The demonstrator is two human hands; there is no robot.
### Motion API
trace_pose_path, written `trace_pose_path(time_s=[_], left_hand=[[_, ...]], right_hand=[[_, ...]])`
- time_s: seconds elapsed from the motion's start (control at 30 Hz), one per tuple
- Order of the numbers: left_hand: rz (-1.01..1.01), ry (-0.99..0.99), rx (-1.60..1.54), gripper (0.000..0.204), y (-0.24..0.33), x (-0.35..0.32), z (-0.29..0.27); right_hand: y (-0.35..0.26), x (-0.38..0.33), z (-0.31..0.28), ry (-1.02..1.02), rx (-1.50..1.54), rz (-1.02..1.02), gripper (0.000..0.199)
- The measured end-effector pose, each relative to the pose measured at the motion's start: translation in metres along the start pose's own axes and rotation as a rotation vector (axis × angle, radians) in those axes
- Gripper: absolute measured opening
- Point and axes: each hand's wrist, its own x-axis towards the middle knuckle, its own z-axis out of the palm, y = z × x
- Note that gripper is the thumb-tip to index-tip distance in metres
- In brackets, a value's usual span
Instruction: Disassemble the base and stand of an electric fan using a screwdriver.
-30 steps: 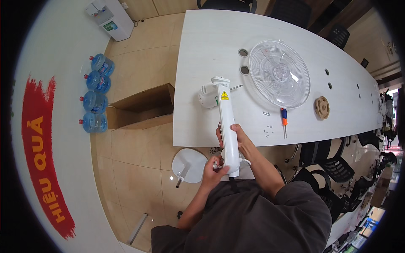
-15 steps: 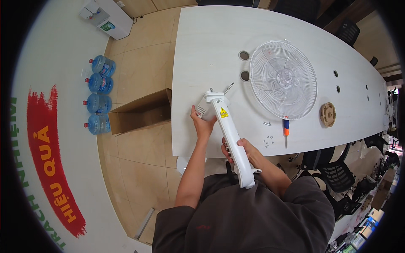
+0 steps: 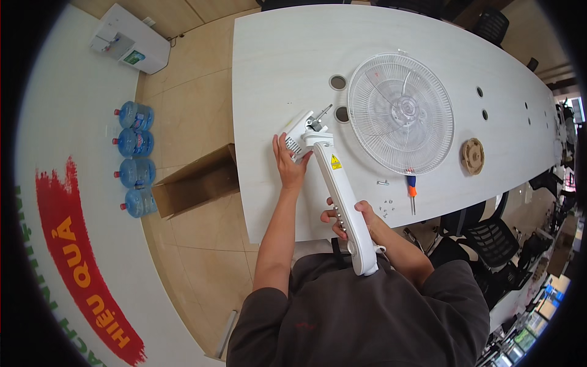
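My left hand [image 3: 290, 164] grips the slotted white motor housing [image 3: 296, 136] of an electric fan at the table's near left edge. A metal shaft [image 3: 324, 112] sticks out from the motor, pointing up and right. The housing joins a long white fan column [image 3: 340, 192] with a yellow warning label and a row of buttons along its left side. Around the column's lower part my right hand [image 3: 361, 215] is closed, fingers near the buttons. The column's lower end rests close against my shirt. Part of the right palm is hidden behind the column.
On the white table [image 3: 287, 49] lie a round fan grille with blades [image 3: 400, 113], a blue-and-orange screwdriver [image 3: 412, 186], several small screws [image 3: 386, 208], a small metal piece [image 3: 383, 183] and a tan ring-shaped part [image 3: 472, 156]. An open cardboard box [image 3: 195, 183] and several water bottles [image 3: 136, 142] stand left on the floor.
The motor housing has tilted on the column's top, so the shaft and motor parts show more. My left hand has shifted its hold on it. The whole view has turned slightly.
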Motion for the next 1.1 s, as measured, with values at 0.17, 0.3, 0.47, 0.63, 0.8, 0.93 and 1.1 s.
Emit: trace_pose_path(time_s=[0.17, 0.3, 0.47, 0.63, 0.8, 0.93, 1.1], left_hand=[[0.223, -0.063, 0.004, 0.048, -0.040, 0.038, 0.009], [0.317, -0.114, 0.065, 0.045, -0.056, 0.057, 0.007], [0.350, -0.137, 0.126, 0.047, -0.058, 0.069, 0.003], [0.209, -0.251, 0.076, 0.062, -0.050, 0.053, -0.020], [-0.104, -0.277, -0.194, 0.055, -0.027, -0.021, -0.051], [0.020, -0.208, -0.207, 0.015, -0.001, -0.086, -0.054], [-0.143, -0.340, -0.183, 0.014, 0.052, -0.121, -0.063]], right_hand=[[0.014, 0.008, -0.031, 0.070, 0.028, -0.135, 0.075], [0.022, 0.025, -0.055, 0.142, -0.042, -0.193, 0.077], [0.020, 0.044, -0.082, 0.354, -0.254, -0.324, 0.067], [0.013, 0.064, -0.100, 0.510, -0.409, -0.330, 0.062], [0.013, 0.061, -0.103, 0.530, -0.351, -0.411, 0.061], [0.014, 0.053, -0.114, 0.589, -0.291, -0.485, 0.060], [0.030, 0.051, -0.113, 1.041, -1.108, -0.718, 0.056]])
